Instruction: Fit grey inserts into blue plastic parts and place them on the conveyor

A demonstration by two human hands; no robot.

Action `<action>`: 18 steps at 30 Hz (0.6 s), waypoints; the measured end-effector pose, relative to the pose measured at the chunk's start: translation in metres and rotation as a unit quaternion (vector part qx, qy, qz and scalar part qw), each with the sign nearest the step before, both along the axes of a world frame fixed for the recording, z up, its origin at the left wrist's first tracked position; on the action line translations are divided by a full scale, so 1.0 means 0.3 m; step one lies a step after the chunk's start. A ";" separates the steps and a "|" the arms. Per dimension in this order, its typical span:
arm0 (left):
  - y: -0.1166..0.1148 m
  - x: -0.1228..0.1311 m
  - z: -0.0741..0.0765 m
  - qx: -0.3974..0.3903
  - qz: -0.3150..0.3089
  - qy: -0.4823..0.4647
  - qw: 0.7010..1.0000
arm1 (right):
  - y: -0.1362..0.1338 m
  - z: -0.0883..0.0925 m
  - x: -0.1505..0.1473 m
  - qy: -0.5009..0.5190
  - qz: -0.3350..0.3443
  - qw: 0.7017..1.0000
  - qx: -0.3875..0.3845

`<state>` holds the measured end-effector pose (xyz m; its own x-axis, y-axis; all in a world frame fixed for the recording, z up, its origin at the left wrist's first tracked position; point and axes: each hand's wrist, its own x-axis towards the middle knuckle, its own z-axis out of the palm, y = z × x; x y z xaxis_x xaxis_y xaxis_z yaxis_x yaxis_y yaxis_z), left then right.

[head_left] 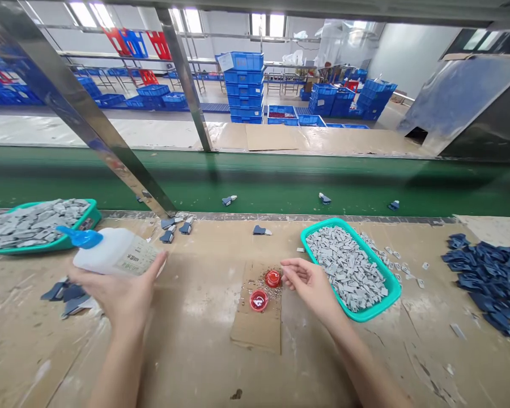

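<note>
My left hand [114, 289] grips a white plastic glue bottle [117, 252] with a blue nozzle, tilted so the nozzle points left. My right hand [310, 286] hangs empty-looking just right of a small red lid [273, 278], thumb and forefinger apart and close to it. A second red lid [259, 300] lies lower on a cardboard sheet [255, 323] scattered with fine granules. A teal tray [393, 286] of small grey parts sits right of my right hand. Dark blue pieces [66, 297] lie below my left hand.
A second teal tray [94, 215] of grey parts sits at the left. Dark blue parts [488, 277] are heaped at the right. Several assembled pieces lie on the table edge and on a green conveyor belt [255, 181]. A steel post [85, 107] slants across; blue crates [244, 85] stand beyond.
</note>
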<state>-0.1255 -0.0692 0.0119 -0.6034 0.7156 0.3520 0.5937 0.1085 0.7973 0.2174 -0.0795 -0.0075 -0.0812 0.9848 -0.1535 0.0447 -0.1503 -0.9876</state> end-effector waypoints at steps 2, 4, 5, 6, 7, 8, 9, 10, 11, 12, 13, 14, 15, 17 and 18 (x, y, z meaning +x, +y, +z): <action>0.023 -0.022 -0.026 0.011 0.068 0.040 0.997 | -0.009 -0.009 -0.013 0.003 -0.004 1.000 -0.009; 0.045 -0.013 -0.042 0.037 0.081 0.115 0.989 | -0.018 -0.014 -0.021 0.000 -0.013 1.000 -0.022; 0.053 -0.001 -0.045 0.054 0.064 0.154 0.984 | -0.021 -0.015 -0.023 -0.005 -0.016 0.999 -0.028; 0.056 0.013 -0.045 0.074 0.040 0.195 0.977 | -0.024 -0.017 -0.023 -0.009 -0.018 0.999 -0.032; 0.056 0.028 -0.042 0.095 0.003 0.234 0.968 | -0.025 -0.018 -0.023 -0.012 -0.020 0.999 -0.034; 0.053 0.043 -0.038 0.119 -0.042 0.269 0.955 | -0.025 -0.020 -0.021 -0.014 -0.023 0.999 -0.034; 0.047 0.057 -0.033 0.149 -0.084 0.300 0.938 | -0.025 -0.022 -0.018 -0.014 -0.026 0.999 -0.034; 0.041 0.070 -0.028 0.174 -0.119 0.329 0.921 | -0.024 -0.024 -0.015 -0.013 -0.029 0.999 -0.033; 0.034 0.083 -0.023 0.193 -0.144 0.353 0.904 | -0.024 -0.026 -0.011 -0.011 -0.032 0.999 -0.031; 0.029 0.095 -0.019 0.206 -0.157 0.373 0.891 | -0.023 -0.029 -0.008 -0.008 -0.035 0.999 -0.032; 0.025 0.107 -0.017 0.214 -0.165 0.388 0.881 | -0.023 -0.031 -0.004 -0.004 -0.038 0.999 -0.034; 0.024 0.121 -0.015 0.218 -0.171 0.399 0.874 | -0.023 -0.034 -0.001 -0.001 -0.040 0.998 -0.039; 0.024 0.136 -0.014 0.221 -0.175 0.406 0.869 | -0.024 -0.036 0.002 0.001 -0.043 0.998 -0.043; 0.029 0.169 -0.016 0.228 -0.186 0.419 0.859 | -0.026 -0.037 0.006 -0.003 -0.046 0.998 -0.045; 0.033 0.187 -0.017 0.228 -0.193 0.428 0.853 | -0.027 -0.037 0.008 -0.006 -0.046 0.998 -0.043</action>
